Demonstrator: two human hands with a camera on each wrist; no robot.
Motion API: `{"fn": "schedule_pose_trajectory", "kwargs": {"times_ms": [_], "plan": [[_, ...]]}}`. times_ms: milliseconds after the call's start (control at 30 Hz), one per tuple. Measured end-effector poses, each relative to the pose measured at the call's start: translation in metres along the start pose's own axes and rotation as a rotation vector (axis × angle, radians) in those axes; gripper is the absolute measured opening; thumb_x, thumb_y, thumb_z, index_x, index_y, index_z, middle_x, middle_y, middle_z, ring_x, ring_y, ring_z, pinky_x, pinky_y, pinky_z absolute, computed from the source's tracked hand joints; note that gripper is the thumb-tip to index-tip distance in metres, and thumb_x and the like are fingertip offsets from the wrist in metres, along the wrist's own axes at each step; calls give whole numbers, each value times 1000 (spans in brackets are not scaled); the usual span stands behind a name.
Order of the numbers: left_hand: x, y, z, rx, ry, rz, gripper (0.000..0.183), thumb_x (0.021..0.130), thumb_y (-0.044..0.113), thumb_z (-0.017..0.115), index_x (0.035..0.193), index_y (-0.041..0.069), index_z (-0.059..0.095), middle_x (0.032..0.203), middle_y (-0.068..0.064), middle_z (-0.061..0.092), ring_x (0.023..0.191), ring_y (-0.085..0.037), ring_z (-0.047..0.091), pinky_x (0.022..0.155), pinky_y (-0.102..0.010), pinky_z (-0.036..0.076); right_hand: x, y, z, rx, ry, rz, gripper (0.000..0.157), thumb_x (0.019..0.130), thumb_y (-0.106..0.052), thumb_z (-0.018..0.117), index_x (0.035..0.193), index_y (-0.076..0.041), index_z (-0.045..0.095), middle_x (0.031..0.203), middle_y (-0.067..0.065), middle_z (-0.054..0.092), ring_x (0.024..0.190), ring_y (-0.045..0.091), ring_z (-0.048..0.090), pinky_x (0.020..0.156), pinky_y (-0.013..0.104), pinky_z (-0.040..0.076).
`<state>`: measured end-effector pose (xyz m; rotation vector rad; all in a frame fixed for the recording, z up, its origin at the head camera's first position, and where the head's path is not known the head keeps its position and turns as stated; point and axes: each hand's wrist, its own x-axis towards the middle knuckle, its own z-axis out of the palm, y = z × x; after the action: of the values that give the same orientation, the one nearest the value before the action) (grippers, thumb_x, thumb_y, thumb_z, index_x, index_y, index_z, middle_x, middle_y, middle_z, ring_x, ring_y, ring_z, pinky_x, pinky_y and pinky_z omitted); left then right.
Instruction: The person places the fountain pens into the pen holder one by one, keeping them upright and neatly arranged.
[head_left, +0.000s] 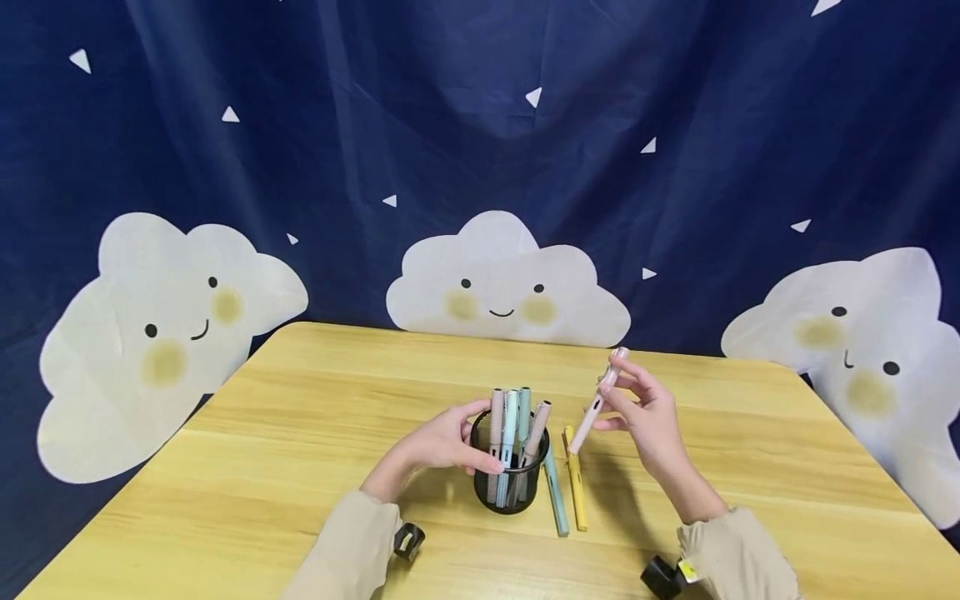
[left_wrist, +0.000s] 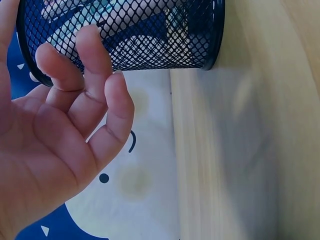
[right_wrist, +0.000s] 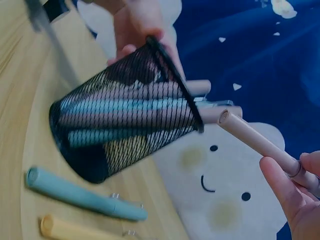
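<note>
My left hand (head_left: 442,437) grips the rim of a black mesh pen holder (head_left: 484,493), thumb at the near side and fingers at the far side. The holder stands upright on the table with several pens in it, among them greyish-pink pens (head_left: 496,421) and a light blue pen (head_left: 511,417). My right hand (head_left: 651,421) pinches a pale pink pen (right_wrist: 260,142) between thumb and fingers, tilted, right of the holder and apart from it. A teal pen (head_left: 557,498) and a yellow pen (head_left: 577,496) lie side by side beneath it, just right of the holder.
The wooden table (head_left: 285,450) reaches back to a dark blue curtain (head_left: 450,100) printed with white clouds and small triangles. Each wrist carries a black camera mount, one at the left sleeve (head_left: 348,542) and one at the right sleeve (head_left: 738,554).
</note>
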<state>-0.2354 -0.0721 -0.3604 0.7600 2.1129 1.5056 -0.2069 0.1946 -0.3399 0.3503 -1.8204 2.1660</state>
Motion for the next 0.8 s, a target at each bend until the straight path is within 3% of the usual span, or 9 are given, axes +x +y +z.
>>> {"fn": "schedule_pose_trajectory", "kwargs": {"times_ms": [100,233,567,800], "plan": [[1,0,0,3,-4,-3,85,69,8,76,140,7,27,55,-5,50,48,-23,53,52,-38,48,1,-2,6,63,2,-20,40,84,8,55,114,-17,56,88,8,59,64,19,64,51,33,52],[2,1,0,-1,-6,-9,88,69,9,76,140,8,26,55,-4,49,48,-23,53,48,-28,42,3,-2,14,102,11,-27,46,83,11,54,122,-13,49,89,10,58,65,21,65,51,34,52],[2,-2,1,-9,-3,-17,88,69,6,76,141,7,26,54,-4,47,47,-24,53,46,-24,39,1,2,31,57,42,1,61,82,14,53,136,-6,32,88,7,56,68,18,65,52,33,52],[1,0,-1,-8,12,-32,89,68,8,77,141,7,26,54,-3,44,48,-25,53,45,-22,37,1,7,36,73,-13,-31,68,81,15,53,139,-5,25,90,7,58,72,15,64,53,33,52]]}}
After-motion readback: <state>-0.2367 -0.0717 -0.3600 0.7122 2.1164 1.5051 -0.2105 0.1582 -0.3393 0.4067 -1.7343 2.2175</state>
